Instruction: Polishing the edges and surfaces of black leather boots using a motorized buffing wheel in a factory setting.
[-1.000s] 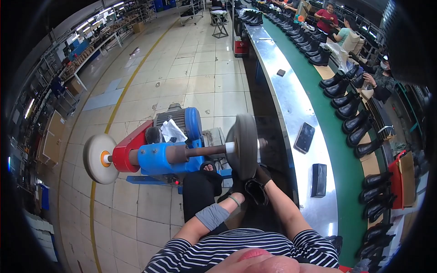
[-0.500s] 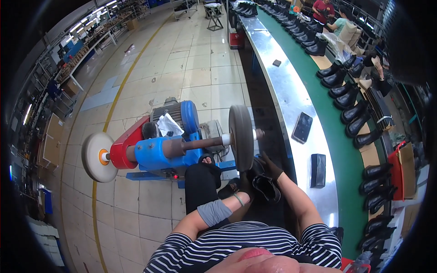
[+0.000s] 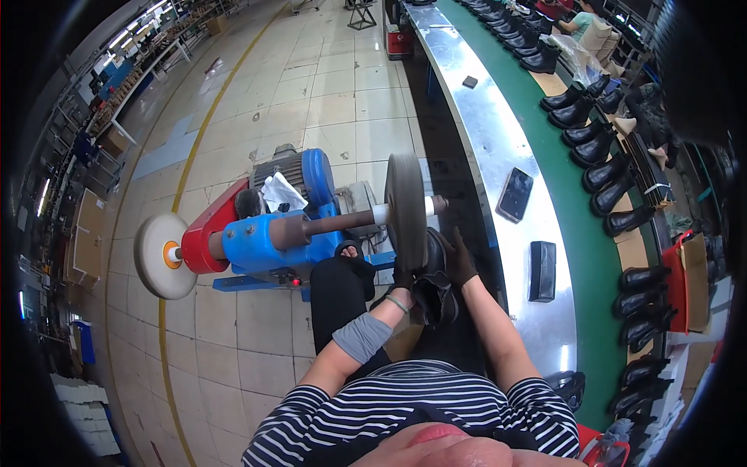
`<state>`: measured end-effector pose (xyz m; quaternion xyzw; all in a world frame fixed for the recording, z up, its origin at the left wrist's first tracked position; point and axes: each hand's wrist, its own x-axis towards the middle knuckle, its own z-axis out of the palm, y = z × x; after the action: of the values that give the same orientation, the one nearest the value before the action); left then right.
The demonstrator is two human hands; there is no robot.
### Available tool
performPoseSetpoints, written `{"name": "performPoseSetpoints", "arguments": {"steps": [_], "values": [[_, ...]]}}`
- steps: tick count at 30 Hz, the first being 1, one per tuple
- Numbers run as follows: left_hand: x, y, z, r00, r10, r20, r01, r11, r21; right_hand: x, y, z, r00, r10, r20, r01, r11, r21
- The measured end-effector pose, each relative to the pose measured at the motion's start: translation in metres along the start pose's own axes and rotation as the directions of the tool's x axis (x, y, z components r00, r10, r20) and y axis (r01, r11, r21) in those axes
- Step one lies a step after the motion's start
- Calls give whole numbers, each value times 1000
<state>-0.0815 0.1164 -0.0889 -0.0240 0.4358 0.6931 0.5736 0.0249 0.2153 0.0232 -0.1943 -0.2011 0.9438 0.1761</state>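
Note:
A black ankle boot is held between my two hands, its opening turned toward me and its toe pointing away. It sits against or very close to the right side of a dark buffing wheel; exact contact cannot be told. My left hand, in a dark glove, grips the boot from the left, its fingers partly hidden by the wheel and boot. From the right, my right hand, in a brown glove, presses along the boot's side. The wheel rides on the shaft of a blue and red polishing machine.
A pale buffing wheel is on the machine's left end, and a white cloth lies on it. Right of me, a metal ledge carries a phone and a black block. Beyond, black boots line a green conveyor.
Both hands have raised the boot and brought it farther forward, up beside the wheel's right face. The whole view has shifted slightly.

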Motion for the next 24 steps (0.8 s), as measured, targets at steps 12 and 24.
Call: {"name": "performPoseSetpoints", "arguments": {"steps": [12, 24], "values": [[3, 1, -24, 838, -247, 486, 442, 829, -343, 19, 6, -14, 994, 83, 73, -84, 996, 13], [6, 3, -63, 747, 231, 624, -563, 720, 406, 39, 31, 13, 987, 135, 85, -130, 989, -71]]}}
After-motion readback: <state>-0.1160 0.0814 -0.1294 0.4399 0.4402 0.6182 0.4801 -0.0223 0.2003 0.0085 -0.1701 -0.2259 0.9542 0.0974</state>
